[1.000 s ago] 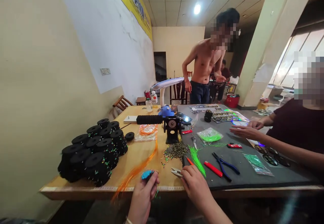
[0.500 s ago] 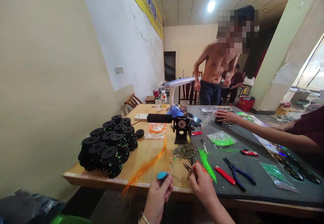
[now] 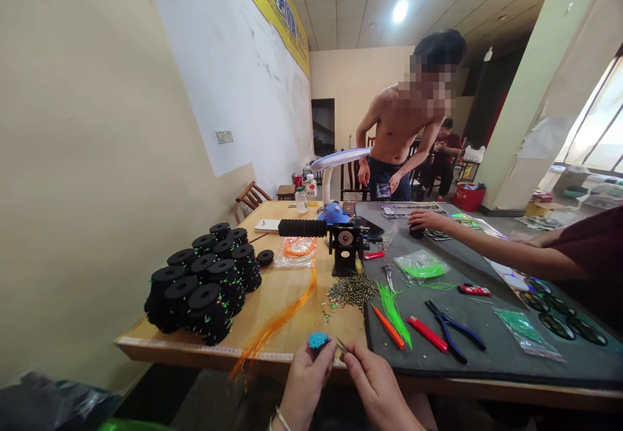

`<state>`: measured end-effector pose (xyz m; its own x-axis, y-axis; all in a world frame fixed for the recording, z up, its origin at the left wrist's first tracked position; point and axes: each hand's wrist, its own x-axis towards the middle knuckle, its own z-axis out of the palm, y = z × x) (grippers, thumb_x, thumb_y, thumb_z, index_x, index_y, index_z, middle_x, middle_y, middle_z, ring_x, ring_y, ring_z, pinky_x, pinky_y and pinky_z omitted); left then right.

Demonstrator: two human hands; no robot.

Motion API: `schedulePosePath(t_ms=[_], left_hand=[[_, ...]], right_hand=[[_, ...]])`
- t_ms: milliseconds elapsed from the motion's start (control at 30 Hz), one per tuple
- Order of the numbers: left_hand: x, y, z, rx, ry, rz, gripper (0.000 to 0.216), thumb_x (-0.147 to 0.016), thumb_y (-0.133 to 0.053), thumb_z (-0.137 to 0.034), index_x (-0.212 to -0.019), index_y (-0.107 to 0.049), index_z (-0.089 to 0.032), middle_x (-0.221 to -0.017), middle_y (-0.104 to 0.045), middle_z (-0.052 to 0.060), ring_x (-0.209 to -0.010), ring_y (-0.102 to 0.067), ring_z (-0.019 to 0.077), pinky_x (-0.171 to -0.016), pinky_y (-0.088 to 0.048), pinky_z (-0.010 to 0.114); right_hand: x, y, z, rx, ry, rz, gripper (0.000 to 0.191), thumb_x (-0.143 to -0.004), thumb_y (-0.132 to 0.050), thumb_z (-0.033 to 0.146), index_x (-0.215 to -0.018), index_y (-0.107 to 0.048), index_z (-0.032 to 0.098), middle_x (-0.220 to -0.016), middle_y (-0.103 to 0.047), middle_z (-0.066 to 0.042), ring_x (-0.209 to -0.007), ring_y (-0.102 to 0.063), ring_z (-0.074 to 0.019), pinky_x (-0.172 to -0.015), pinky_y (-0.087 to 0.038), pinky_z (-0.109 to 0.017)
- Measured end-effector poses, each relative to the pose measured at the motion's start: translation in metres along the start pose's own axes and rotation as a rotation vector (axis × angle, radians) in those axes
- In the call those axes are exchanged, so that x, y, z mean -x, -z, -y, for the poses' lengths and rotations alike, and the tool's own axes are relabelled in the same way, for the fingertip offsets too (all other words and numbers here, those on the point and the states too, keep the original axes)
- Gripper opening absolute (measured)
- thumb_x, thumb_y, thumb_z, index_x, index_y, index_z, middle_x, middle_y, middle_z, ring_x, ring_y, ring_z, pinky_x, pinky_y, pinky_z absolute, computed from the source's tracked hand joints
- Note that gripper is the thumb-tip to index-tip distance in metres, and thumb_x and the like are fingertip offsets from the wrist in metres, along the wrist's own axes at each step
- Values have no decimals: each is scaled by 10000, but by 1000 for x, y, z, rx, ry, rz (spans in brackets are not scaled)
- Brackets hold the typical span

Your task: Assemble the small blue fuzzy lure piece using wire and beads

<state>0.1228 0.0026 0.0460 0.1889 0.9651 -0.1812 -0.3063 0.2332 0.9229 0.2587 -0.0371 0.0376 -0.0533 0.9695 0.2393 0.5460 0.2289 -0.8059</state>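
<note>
My left hand (image 3: 304,385) is closed round a small blue spool (image 3: 318,339) at the table's near edge. My right hand (image 3: 374,389) is closed on small metal snips (image 3: 341,344), whose tips point at the blue spool. The two hands nearly touch. Just beyond them lie a bundle of orange strands (image 3: 280,317), a heap of small metal beads (image 3: 351,290) and a bunch of green strands (image 3: 395,307).
Stacked black spools (image 3: 204,282) fill the table's left. A black winder with a foam handle (image 3: 335,239) stands mid-table. Red lighter (image 3: 427,333) and blue pliers (image 3: 455,337) lie on the dark mat (image 3: 487,353). A seated person's hand (image 3: 424,220) reaches across; another person stands behind.
My right hand picked the snips up from the table and drew them back beside the blue spool. The seated person's hand has reached out to a black object further along the mat.
</note>
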Motion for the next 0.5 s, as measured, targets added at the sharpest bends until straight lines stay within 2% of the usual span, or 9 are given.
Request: schedulePosePath(t_ms=[233, 500], left_hand=[[2, -1, 1, -40, 5, 0, 507, -519, -790, -575, -653, -547, -151, -506, -407, -88, -475, -302, 53, -446, -243, 185], [2, -4, 2, -50, 8, -5, 498, -521, -790, -572, -614, -531, -157, -475, -384, -94, -451, -295, 48, -429, -230, 179]], right_hand=[[-1, -1, 3, -51, -6, 41, 375, -958, -327, 476, -787, -511, 197, -718, -548, 8, -654, -499, -130, -604, -341, -207], [-2, -9, -7, -139, -42, 26, 414, -945, -341, 518, -773, -518, 185, -696, -527, 10, -639, -462, -126, -606, -326, -222]])
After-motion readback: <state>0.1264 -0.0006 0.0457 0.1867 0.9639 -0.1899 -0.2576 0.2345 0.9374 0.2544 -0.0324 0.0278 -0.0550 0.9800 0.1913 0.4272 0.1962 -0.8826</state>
